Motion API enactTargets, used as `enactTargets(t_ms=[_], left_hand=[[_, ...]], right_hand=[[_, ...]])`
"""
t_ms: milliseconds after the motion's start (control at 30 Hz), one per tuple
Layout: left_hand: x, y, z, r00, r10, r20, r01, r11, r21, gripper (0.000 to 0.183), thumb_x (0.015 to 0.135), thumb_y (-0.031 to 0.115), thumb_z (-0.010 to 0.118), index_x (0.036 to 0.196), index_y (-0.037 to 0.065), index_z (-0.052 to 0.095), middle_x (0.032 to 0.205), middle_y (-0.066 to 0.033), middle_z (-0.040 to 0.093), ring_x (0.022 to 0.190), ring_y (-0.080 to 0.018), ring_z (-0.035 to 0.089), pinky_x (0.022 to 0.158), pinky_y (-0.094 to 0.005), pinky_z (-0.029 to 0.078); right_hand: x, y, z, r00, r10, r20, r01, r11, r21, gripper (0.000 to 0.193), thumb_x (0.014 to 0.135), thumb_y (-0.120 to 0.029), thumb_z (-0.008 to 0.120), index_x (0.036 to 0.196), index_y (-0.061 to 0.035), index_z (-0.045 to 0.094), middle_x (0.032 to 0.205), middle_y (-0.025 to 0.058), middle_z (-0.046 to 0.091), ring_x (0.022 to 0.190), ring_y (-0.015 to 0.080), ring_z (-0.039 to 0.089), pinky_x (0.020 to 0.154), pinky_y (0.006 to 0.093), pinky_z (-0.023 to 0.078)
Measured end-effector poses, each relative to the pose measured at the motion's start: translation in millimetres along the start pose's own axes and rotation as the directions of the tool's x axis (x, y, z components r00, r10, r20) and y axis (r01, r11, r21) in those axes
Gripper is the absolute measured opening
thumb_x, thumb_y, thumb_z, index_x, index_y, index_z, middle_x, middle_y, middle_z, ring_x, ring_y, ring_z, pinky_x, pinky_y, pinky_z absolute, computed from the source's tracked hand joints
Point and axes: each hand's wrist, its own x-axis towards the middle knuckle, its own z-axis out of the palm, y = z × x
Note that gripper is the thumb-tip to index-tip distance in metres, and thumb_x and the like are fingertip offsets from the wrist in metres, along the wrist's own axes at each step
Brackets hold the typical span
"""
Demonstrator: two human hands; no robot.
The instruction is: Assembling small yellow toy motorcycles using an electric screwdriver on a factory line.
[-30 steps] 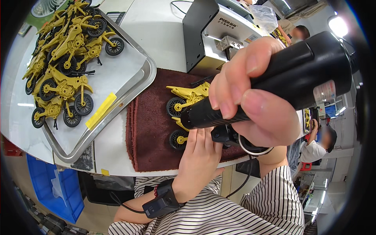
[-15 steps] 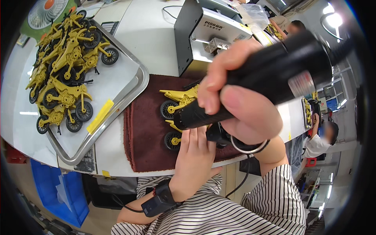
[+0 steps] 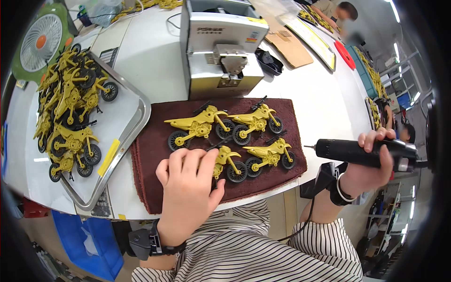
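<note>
Left hand [image 3: 188, 188]: flat on a yellow toy motorcycle [image 3: 225, 162] on the brown towel [image 3: 150, 141].
Right hand [image 3: 371, 164]: grips a black electric screwdriver [image 3: 357, 152] past the towel's right edge.
Towel: three more motorcycles.
Metal tray [image 3: 127, 141]: piled motorcycles, left.

**Crowded mat, open table to the right**

Four yellow plastic toy motorbikes [image 3: 225, 141] fill the dark red towel mat [image 3: 150, 141]. A grey boxy machine [image 3: 221, 47] blocks behind, a metal tray [image 3: 131, 136] crowds left. Bare white table [image 3: 324, 98] lies open right.
</note>
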Motion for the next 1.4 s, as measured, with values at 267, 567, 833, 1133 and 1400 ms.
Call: enactTargets(t_ms=[267,567,833,1133,1400], left_hand=[[-21,-7,-4,0.923,0.091,-0.373,-0.156,0.977,-0.148,0.074,0.061,0.022,0.082,0.12,0.008,0.04,0.109,-0.0162,0.044,0.092,-0.0248,0.05,0.073,-0.0338,0.046],[-24,8,5,0.627,0.324,-0.708,-0.234,0.946,0.226,0.078,0.061,0.036,0.089,0.122,0.029,0.04,0.1,-0.0049,0.043,0.074,-0.0187,0.054,0.059,-0.0315,0.036],[-29,19,6,0.569,0.332,-0.752,-0.163,0.942,0.292,0.067,0.06,0.036,0.089,0.106,0.032,0.04,0.096,0.0016,0.042,0.076,-0.014,0.052,0.064,-0.0305,0.035],[-33,7,-13,0.888,0.045,-0.457,-0.117,0.984,-0.132,0.084,0.066,0.045,0.081,0.129,0.011,0.038,0.11,-0.0135,0.038,0.091,-0.0202,0.049,0.072,-0.0293,0.048],[-32,7,-4,0.866,-0.083,-0.494,-0.179,0.87,-0.459,0.078,0.057,0.035,0.086,0.12,0.009,0.047,0.106,-0.0114,0.042,0.09,-0.0183,0.048,0.071,-0.0293,0.046]], right_hand=[[-29,29,-37,0.985,0.128,-0.119,-0.128,0.992,0.011,0.034,0.076,-0.008,0.054,0.109,-0.0011,0.05,0.092,0.0115,0.053,0.066,0.017,0.05,0.066,0.0324,0.041],[-37,29,-38,0.999,0.032,-0.04,-0.034,0.999,-0.037,0.035,0.075,-0.007,0.055,0.109,0.0,0.048,0.091,0.0137,0.053,0.064,0.0167,0.05,0.065,0.0308,0.042],[-40,29,-31,1.0,-0.003,-0.003,0.003,0.996,-0.087,0.035,0.075,-0.007,0.055,0.108,0.0,0.047,0.091,0.0141,0.053,0.063,0.0167,0.05,0.063,0.0299,0.041],[-39,30,-26,1.0,0.007,-0.025,-0.01,0.995,-0.095,0.036,0.074,-0.007,0.055,0.108,-0.0002,0.047,0.091,0.0142,0.053,0.065,0.017,0.05,0.064,0.0303,0.042],[-40,29,-28,1.0,0.001,-0.01,-0.002,0.995,-0.096,0.035,0.075,-0.009,0.055,0.108,-0.0008,0.047,0.09,0.013,0.052,0.066,0.0158,0.05,0.066,0.0306,0.042]])
